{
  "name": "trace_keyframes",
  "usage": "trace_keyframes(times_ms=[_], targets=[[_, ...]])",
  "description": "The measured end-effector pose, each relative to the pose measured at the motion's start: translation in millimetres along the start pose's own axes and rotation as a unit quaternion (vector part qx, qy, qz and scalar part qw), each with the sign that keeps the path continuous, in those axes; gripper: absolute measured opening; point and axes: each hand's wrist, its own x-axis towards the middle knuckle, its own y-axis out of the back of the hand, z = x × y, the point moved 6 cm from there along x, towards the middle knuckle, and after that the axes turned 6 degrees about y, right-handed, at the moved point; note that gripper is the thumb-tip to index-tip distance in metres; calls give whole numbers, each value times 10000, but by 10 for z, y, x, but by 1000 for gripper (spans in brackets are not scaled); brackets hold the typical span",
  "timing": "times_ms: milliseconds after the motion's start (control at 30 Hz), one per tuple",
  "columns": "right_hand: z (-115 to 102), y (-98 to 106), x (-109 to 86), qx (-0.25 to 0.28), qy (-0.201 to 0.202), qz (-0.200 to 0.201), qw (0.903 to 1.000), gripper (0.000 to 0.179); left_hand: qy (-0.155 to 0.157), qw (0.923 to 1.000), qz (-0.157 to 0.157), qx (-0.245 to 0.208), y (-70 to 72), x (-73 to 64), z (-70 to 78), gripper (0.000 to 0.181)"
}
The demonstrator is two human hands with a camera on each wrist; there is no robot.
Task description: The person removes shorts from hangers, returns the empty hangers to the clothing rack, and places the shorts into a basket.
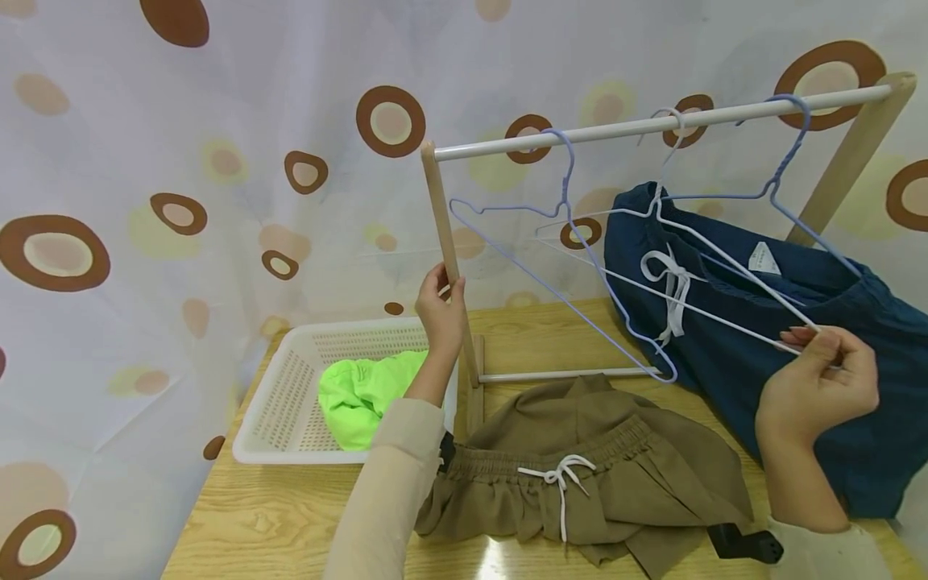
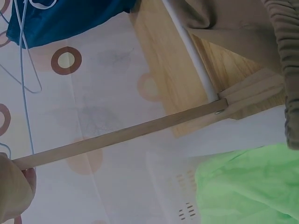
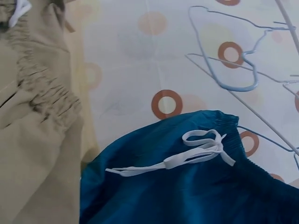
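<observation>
My left hand (image 1: 442, 318) holds the left wooden post (image 1: 439, 209) of a small clothes rack, thumb and fingers on either side of it. At its right corner, a white wire hanger (image 1: 714, 234) is pinched between the fingers and thumb of my right hand (image 1: 819, 395); its hook is over the white rail (image 1: 500, 147). Dark blue pants (image 1: 732, 354) with a white drawstring hang behind it on a blue hanger (image 1: 786, 157). Another blue hanger (image 1: 567, 181) hangs bare at the left. In the left wrist view, part of my left hand (image 2: 16, 191) shows at the post's end.
Brown pants (image 1: 616, 483) with a white drawstring lie on the wooden table (image 1: 239, 515) before the rack. Left of the rack, a white basket (image 1: 279, 403) contains a bright green garment (image 1: 355, 399). Behind stands a patterned curtain (image 1: 290, 97).
</observation>
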Motion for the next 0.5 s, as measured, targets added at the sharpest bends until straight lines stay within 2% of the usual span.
trace_keyframes(times_ms=[200,300,333,400,500], targets=[[35,10,-45,980,-230,-183,9947,10,-7,10000,-39,35,-6,4,15,32],[43,17,-54,1076,-274,-352,9932,11,-56,10000,-40,68,-6,2,2,31],[35,23,-54,907,-207,-404,9948,12,-79,9999,-38,80,-7,3,-6,31],[10,45,-50,187,4,-544,9983,16,-117,9999,-37,98,-8,4,-20,31],[-113,78,-60,-835,596,-583,9930,26,-142,9998,-39,99,-6,6,-27,31]])
